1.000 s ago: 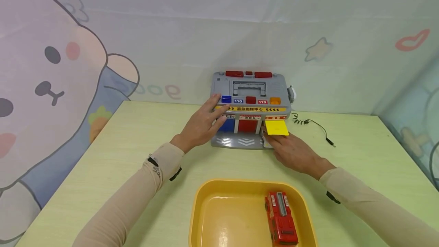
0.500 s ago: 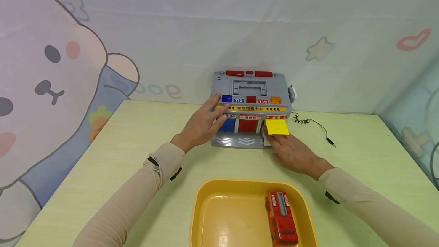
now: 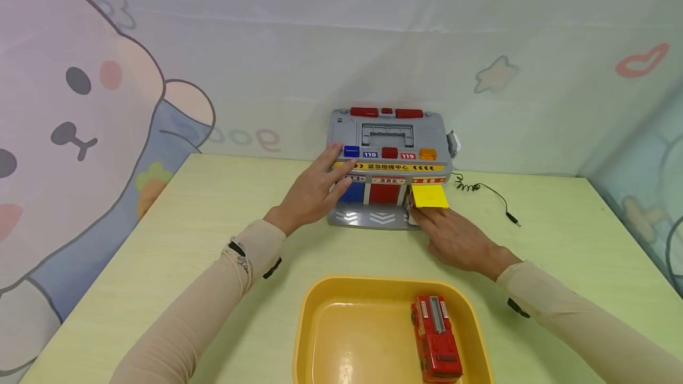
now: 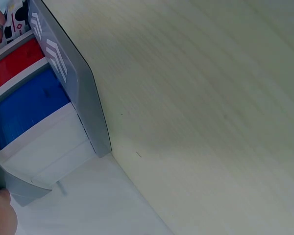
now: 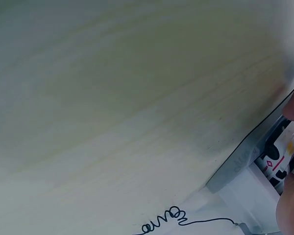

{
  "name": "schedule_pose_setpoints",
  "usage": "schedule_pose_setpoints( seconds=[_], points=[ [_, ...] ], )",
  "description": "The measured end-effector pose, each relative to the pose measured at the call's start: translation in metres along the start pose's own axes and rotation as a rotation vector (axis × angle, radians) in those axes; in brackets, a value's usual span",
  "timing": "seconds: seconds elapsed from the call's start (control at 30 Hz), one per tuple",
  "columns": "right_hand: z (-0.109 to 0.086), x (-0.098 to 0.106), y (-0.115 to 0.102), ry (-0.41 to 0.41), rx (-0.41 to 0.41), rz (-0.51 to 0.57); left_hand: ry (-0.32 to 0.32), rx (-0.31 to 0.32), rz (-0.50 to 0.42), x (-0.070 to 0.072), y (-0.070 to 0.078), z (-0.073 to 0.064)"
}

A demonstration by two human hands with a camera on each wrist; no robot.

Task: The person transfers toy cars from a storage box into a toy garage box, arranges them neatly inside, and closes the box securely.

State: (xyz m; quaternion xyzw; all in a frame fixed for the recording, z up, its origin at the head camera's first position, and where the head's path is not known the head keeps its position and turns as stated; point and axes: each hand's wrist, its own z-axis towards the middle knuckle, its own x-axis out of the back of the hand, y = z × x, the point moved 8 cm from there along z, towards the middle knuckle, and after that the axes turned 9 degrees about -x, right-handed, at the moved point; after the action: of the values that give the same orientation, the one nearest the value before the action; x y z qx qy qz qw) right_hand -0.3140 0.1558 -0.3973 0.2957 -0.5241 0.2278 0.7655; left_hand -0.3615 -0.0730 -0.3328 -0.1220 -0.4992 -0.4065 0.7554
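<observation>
At the far station (image 3: pixel 347 132), left hand (image 3: pixel 315 191) splayed, right hand (image 3: pixel 456 239) pinching a white vehicle (image 4: pixel 15 22), seemingly partway in; red truck (image 3: pixel 437 339) left over in near tray (image 3: pixel 357 342).

The pale green counter (image 3: pixel 187 212) carries a grey toy station (image 3: pixel 386 166). A yellow tray (image 3: pixel 352 336) and a coiled cord (image 3: pixel 468 186) lie there too.

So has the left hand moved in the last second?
No, no visible shift either way: in the head view, the left hand keeps its place on the toy station, one fingertip just beside the blue button.
</observation>
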Motion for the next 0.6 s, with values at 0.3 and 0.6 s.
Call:
schedule_pose_setpoints(
  seconds=[0.3,0.6],
  points=[
    [-0.0008,0.0002,-0.0026,0.001,0.027,-0.022,0.004,-0.001,0.001,-0.0012,-0.0012,0.0008],
    [-0.0017,0.0007,-0.0039,0.023,0.041,-0.028,0.001,0.0,0.002,-0.0016,0.0001,0.0004]
  ],
)
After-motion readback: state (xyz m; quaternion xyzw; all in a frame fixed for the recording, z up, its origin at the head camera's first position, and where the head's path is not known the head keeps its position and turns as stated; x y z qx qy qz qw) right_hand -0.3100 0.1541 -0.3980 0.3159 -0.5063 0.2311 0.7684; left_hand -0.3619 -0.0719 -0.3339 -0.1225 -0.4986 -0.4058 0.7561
